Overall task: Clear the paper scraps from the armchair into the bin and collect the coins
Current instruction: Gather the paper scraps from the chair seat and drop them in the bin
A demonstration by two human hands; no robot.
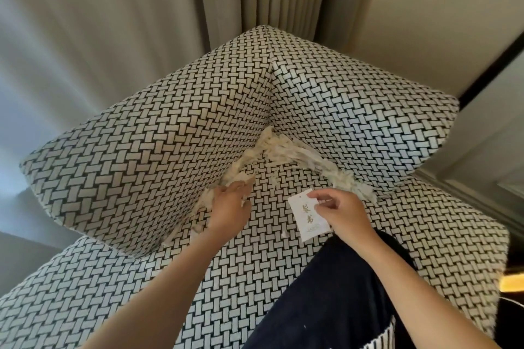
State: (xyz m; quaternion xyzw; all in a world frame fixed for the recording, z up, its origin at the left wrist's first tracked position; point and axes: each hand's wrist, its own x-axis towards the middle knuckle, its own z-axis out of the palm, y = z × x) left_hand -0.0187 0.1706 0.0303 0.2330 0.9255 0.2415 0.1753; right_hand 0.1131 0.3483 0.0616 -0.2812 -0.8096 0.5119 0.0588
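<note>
- The only pocket holding anything is the deep crease of the armchair [170, 127], where the seat meets the two upright padded sides. The paper scraps [286, 147] are packed into it.
- The scraps are pale, shredded and fluffy. They are thickest in the far corner and trail out along both seams, leftward toward the left hand and rightward past the right hand.
- A few loose bits lie out on the seat [283, 278] between the hands and just below the left wrist.
- The left hand [231, 201] is pushed into the left-hand seam, its fingers curled into a clump of scraps.
- The right hand [340, 212] pinches the upper edge of a white card [307, 215] between thumb and fingers. The card bears gold characters and hangs tilted just above the seat. Whether it is a flat card or a small sleeve I cannot tell.
- The chair is covered all over in a black-and-white basket-weave cloth.
- A dark navy garment [326, 306] on the person covers part of the near right of the seat.
- Grey-beige curtains [113, 22] hang in folds behind the chair and to its left, and a plain pale wall [425, 8] stands to the right.
- The two upright sides hem in the crease. The middle of the seat between the forearms lies open, and its right edge falls away toward a warm glow [513, 282].
</note>
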